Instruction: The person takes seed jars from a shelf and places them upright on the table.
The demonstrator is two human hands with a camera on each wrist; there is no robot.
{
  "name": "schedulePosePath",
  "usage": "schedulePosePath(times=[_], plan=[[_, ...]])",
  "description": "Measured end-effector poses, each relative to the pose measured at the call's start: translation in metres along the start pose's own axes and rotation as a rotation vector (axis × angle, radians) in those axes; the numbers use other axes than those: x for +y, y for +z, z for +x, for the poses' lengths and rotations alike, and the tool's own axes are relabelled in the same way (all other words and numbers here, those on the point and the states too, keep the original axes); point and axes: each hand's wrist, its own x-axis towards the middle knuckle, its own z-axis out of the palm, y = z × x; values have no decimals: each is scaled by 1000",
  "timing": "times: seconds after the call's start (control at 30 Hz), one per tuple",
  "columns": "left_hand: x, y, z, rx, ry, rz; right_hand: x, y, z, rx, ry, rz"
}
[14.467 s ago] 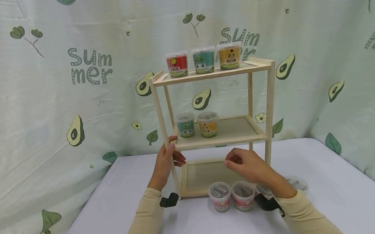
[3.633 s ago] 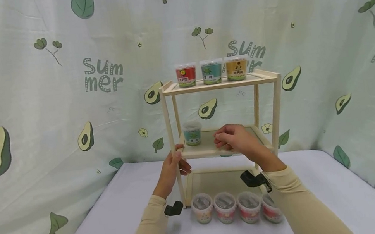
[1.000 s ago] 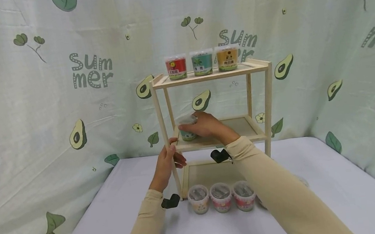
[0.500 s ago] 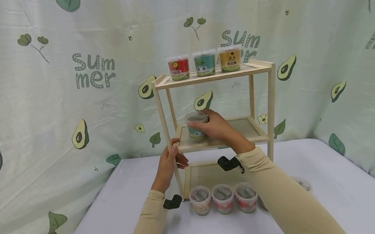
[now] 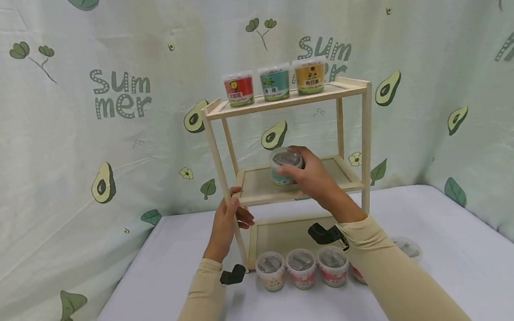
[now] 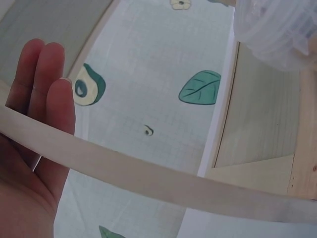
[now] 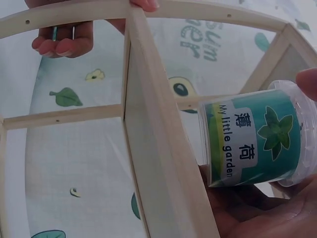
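Our right hand [image 5: 311, 172] grasps a teal-labelled, clear plastic cup with a translucent lid [image 7: 255, 136]. The thumb lies along one side and the fingers curl round the other, parted just by the cup's width. From the right wrist we see the label face on, with a green leaf, two Chinese characters and the words "My little garden". The cup leans slightly over the middle shelf [image 5: 256, 182], and we cannot tell whether its base touches the wood.

Our left hand [image 5: 224, 226] grips a pale wooden three-tier rack [image 5: 288, 102] at its left front post, where the middle shelf joins it. The thumb lies against the post, and the other fingers reach past its far side, loosely bent, with gaps between some of them.

Above, on the top shelf, three lidded plastic cups stand upright in a row: a red-labelled one [image 5: 240, 91], another teal-labelled one [image 5: 275, 84] and an orange-labelled one [image 5: 310, 77]. Below, on the white table [image 5: 160, 311], a pale-orange-labelled cup [image 5: 271, 275] and two pink-labelled cups [image 5: 302, 273] stand side by side before the rack. A fourth [image 5: 359, 275] is mostly hidden by our beige right sleeve [image 5: 396, 277], and a translucent lid [image 5: 407, 247] shows beyond it. Behind everything hangs a pale cloth printed with avocados, leaves and "summer" [image 5: 155, 157].
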Motion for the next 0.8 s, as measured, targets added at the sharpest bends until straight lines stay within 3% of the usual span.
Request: schedulePosePath(times=[0.27, 0.63, 0.8], plan=[[30, 6, -11, -12, 14, 5, 4, -15, -9, 7, -26, 5], [28, 7, -12, -4, 25, 8, 6, -36, -29, 24, -56, -44], [28, 6, -13, -3, 21, 8, 6, -43, -36, 24, -59, -14]])
